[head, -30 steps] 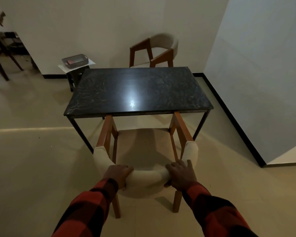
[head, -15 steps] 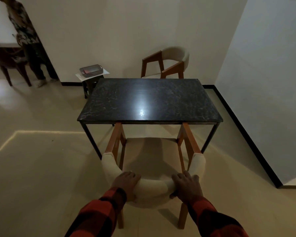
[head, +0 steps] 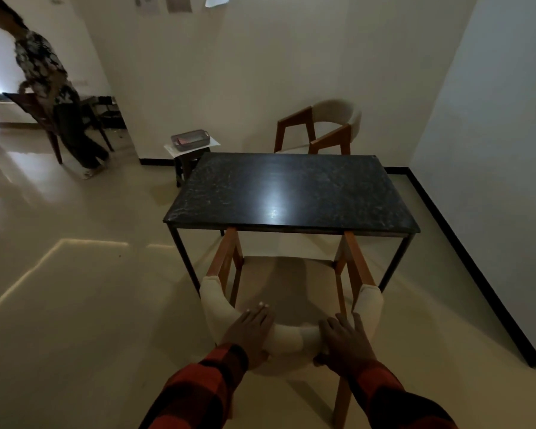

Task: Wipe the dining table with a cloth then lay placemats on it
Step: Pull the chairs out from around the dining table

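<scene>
Dim room, head view. Table (head: 291, 193), black stone top on thin dark legs, sits at centre; a light glare on its top, nothing lying on it. No cloth or placemats can be made out anywhere. Near chair (head: 291, 289) at 6 o'clock of the table, wooden arms tucked just under the table's near edge, pale padded back curving toward the camera. Left hand (head: 248, 331) rests on top of the chair back, fingers straight and laid flat over the pad, gripping nothing. Right hand (head: 344, 342) lies on the back just to the right, fingers spread and bent over the pad, thumb under its near edge. Both sleeves red-and-black check. Second chair (head: 322, 128) at 12 o'clock, against the wall. Stool (head: 189, 162) at 10 o'clock, just beside the table's far corner, carrying a grey tray (head: 190, 139). Another person (head: 53, 97) stands at 10 o'clock, well apart, beside a dark chair (head: 31, 113).
</scene>
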